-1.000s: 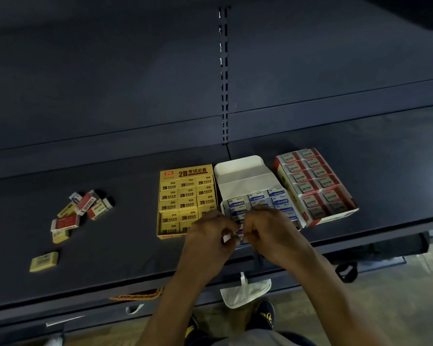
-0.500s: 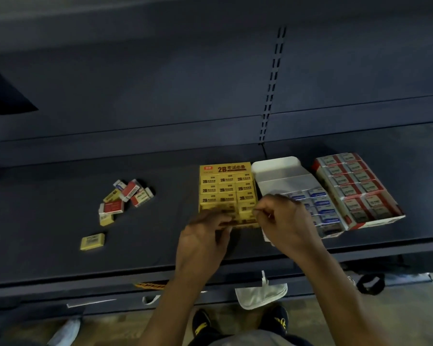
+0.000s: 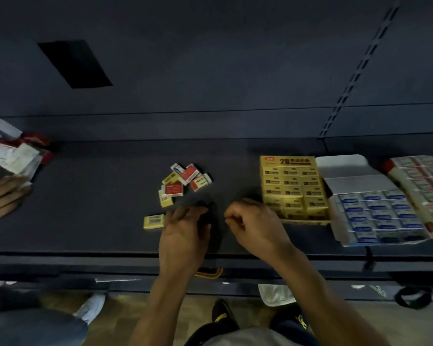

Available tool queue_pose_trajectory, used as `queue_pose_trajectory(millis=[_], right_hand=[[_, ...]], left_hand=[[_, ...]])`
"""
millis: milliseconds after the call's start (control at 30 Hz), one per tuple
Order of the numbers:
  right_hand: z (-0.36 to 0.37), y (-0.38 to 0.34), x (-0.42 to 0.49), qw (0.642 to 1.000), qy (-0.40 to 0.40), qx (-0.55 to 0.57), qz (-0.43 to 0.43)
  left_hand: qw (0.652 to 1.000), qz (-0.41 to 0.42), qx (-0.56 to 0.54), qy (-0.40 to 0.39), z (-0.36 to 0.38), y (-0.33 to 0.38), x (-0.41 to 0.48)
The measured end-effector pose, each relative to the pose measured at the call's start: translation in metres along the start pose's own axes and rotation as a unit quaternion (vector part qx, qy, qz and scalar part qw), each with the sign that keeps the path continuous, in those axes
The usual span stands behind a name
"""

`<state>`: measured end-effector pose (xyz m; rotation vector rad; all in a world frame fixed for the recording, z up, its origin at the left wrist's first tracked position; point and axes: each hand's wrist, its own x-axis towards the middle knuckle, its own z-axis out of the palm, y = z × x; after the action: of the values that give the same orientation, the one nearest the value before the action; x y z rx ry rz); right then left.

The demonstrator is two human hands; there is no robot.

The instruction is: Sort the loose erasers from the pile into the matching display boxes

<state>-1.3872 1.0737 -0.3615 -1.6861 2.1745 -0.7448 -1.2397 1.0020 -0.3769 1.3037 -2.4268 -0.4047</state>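
On the shelf (image 3: 85, 216) before you, the eraser pile (image 3: 183, 182) lies at eleven o'clock, a lone eraser (image 3: 154, 221) at its seven, the display boxes (image 3: 343, 168) side by side at two o'clock

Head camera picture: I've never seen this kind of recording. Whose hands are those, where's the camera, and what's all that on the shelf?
No machine here. The camera sits on a person's head and looks down at their own two bare hands over a dark shelf. The left hand reaches toward a pile of loose erasers, next to a lone yellow eraser, and looks empty. The right hand has curled fingers; blur hides whether they hold anything. To the right stand three display boxes: a yellow box, a white box with blue erasers, and a red box. At the far left edge, another person's hand lies by some packets.
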Motion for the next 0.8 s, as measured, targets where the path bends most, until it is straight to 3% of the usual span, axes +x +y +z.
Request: queue_pose_trajectory(millis=[133,300,500,800], right_hand=[[0.026,-0.012,0.025,1.000,-0.002,-0.026,0.003],[0.042,-0.020,0.058,0.998,0.044,-0.048,-0.002],[0.048,-0.020,0.088,0.998,0.010,-0.059,0.012],[0.042,-0.016,0.072,0.996,-0.002,-0.081,0.036]], left_hand=[[0.999,-0.029,0.035,0.027,-0.014,-0.032,0.000],[0.994,-0.094,0.050,-0.010,-0.021,-0.062,0.003],[0.998,-0.053,0.018,-0.002,-0.024,-0.074,0.010],[0.995,-0.073,-0.060,-0.034,-0.029,-0.054,0.017]])
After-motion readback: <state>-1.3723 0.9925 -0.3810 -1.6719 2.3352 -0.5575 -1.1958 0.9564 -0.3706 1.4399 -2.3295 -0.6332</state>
